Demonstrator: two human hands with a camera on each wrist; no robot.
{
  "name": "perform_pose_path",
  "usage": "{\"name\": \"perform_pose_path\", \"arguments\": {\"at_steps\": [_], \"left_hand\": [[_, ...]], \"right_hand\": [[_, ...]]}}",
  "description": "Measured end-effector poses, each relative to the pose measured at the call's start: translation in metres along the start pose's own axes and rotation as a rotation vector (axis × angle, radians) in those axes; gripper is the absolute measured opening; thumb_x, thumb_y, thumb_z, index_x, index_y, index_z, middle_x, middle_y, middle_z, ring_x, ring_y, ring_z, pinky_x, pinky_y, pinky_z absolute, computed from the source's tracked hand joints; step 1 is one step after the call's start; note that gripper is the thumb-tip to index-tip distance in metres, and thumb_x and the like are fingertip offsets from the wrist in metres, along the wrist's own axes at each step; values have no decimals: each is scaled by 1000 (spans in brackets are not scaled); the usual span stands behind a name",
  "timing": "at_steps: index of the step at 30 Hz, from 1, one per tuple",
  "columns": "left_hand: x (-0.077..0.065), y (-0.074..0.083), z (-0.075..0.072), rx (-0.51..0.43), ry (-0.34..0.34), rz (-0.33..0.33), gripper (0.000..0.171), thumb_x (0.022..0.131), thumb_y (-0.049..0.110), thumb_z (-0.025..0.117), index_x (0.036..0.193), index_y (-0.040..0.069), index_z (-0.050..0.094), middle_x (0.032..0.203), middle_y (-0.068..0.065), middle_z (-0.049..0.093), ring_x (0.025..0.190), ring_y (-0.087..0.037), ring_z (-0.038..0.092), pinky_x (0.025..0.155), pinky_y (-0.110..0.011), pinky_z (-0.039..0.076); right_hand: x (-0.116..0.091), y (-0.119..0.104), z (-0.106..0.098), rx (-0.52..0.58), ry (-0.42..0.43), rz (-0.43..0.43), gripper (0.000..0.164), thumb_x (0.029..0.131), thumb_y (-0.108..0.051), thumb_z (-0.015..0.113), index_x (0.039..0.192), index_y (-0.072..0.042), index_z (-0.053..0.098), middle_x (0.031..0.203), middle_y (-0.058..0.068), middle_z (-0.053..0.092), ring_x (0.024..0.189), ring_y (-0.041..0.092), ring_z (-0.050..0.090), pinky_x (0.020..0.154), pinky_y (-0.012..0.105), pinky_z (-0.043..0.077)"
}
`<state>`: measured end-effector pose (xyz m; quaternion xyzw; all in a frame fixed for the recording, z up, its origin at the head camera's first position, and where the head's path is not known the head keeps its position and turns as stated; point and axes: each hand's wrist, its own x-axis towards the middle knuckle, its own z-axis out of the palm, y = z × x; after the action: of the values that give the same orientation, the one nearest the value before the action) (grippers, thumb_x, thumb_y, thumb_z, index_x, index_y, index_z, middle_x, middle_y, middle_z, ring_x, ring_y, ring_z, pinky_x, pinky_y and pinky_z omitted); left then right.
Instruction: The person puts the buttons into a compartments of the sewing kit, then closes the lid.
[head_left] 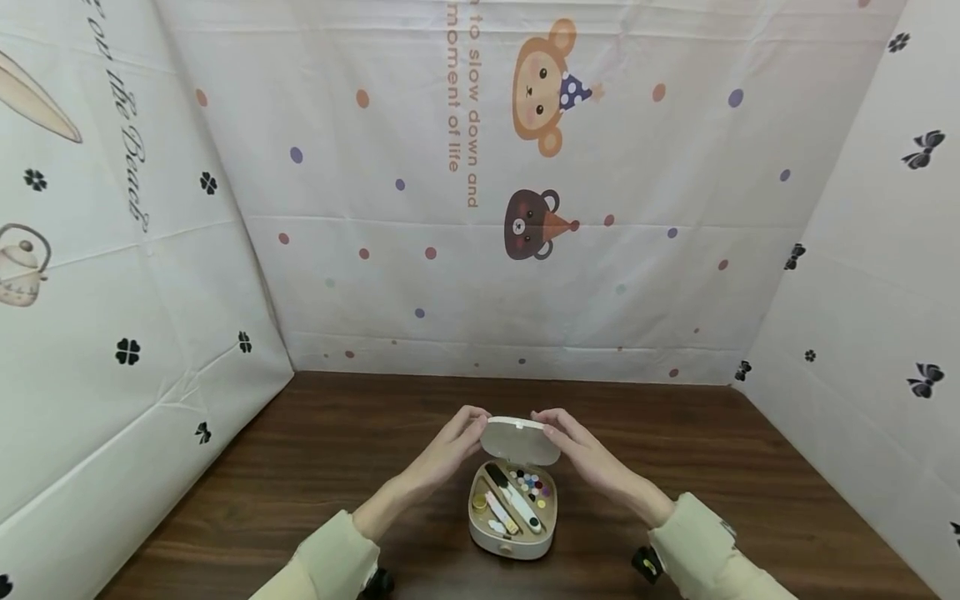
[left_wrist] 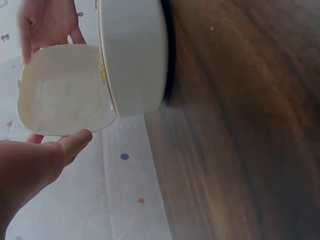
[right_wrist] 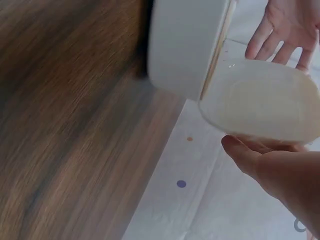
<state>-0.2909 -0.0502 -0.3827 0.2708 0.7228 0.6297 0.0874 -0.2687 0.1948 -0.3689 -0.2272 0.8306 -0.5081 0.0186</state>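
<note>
In the head view, a small white box stands on the brown table, its pale lid raised at the far side. My left hand touches the lid's left edge, and my right hand its right edge. Fingers look mostly straight, with the thumbs along the rim. Inside the box lie a black-and-white pen-shaped tool, a pink-and-white stick, a small gold round item and several coloured beads or buttons. Both wrist views show the lid's smooth inner face between the hands.
Dark wooden table surrounds the box. White printed cloth hangs behind it and along both sides. Black devices sit at the left wrist and right wrist.
</note>
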Motion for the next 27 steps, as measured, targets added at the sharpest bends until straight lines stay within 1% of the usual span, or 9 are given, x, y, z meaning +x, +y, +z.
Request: {"name": "perform_pose_path", "arguments": {"at_steps": [3, 6, 8, 10, 11, 13, 16, 21, 27], "left_hand": [[-2, -1, 1, 28, 29, 12, 40, 105, 34, 37, 127, 1, 44, 131, -25, 50, 131, -38, 46, 113, -51, 33], [-3, -2, 3, 72, 60, 21, 35, 105, 31, 39, 124, 3, 47, 128, -23, 53, 128, -36, 49, 111, -52, 36], [-4, -4, 4, 109, 83, 25, 32, 104, 31, 41, 123, 6, 49, 127, -21, 55, 125, -33, 51, 109, -51, 37], [-3, -5, 5, 146, 107, 30, 29, 104, 31, 43, 121, 8, 50, 125, -18, 57, 122, -29, 52, 107, -48, 37], [-3, -5, 5, 162, 118, 32, 28, 104, 32, 43, 119, 9, 50, 123, -16, 58, 121, -28, 52, 105, -47, 37], [-3, -5, 6, 188, 137, 39, 27, 103, 33, 45, 117, 11, 51, 120, -13, 59, 118, -25, 53, 103, -44, 38], [-3, -7, 7, 228, 141, 47, 27, 102, 34, 46, 116, 10, 50, 119, -10, 59, 116, -23, 54, 100, -41, 40], [-2, -11, 10, 278, 99, 59, 31, 102, 32, 48, 120, 8, 47, 120, -8, 57, 118, -21, 53, 100, -40, 43], [-4, -17, 10, 300, 82, 89, 31, 98, 24, 57, 120, 4, 49, 127, -14, 55, 125, -27, 53, 102, -44, 44]], "right_hand": [[-1, 2, -1, -43, -43, -30, 41, 106, -28, 34, 136, -1, 44, 148, 23, 40, 138, 41, 36, 107, 52, 36], [0, 6, -3, -54, -76, -68, 43, 107, -26, 33, 140, 0, 42, 147, 25, 41, 135, 42, 39, 106, 49, 39], [0, 9, -4, -64, -96, -96, 44, 107, -25, 32, 142, -1, 42, 150, 25, 38, 137, 43, 37, 106, 43, 39], [1, 11, -4, -60, -110, -115, 43, 107, -24, 34, 143, -3, 43, 152, 25, 34, 140, 44, 32, 108, 39, 37], [1, 12, -5, -75, -111, -118, 43, 106, -24, 35, 143, -5, 44, 153, 23, 33, 142, 43, 30, 109, 35, 36], [1, 14, -5, -95, -113, -117, 41, 106, -25, 36, 144, -11, 45, 155, 21, 31, 144, 41, 28, 109, 33, 35], [1, 17, -6, -143, -99, -116, 40, 105, -26, 39, 143, -15, 47, 154, 19, 33, 143, 40, 31, 109, 34, 37], [0, 23, -6, -260, -62, -163, 40, 104, -25, 43, 140, -11, 50, 150, 22, 40, 137, 42, 40, 104, 40, 42], [-4, 29, -6, -401, -61, -221, 42, 100, -29, 52, 138, -11, 52, 150, 20, 41, 135, 38, 43, 104, 52, 42]]}}
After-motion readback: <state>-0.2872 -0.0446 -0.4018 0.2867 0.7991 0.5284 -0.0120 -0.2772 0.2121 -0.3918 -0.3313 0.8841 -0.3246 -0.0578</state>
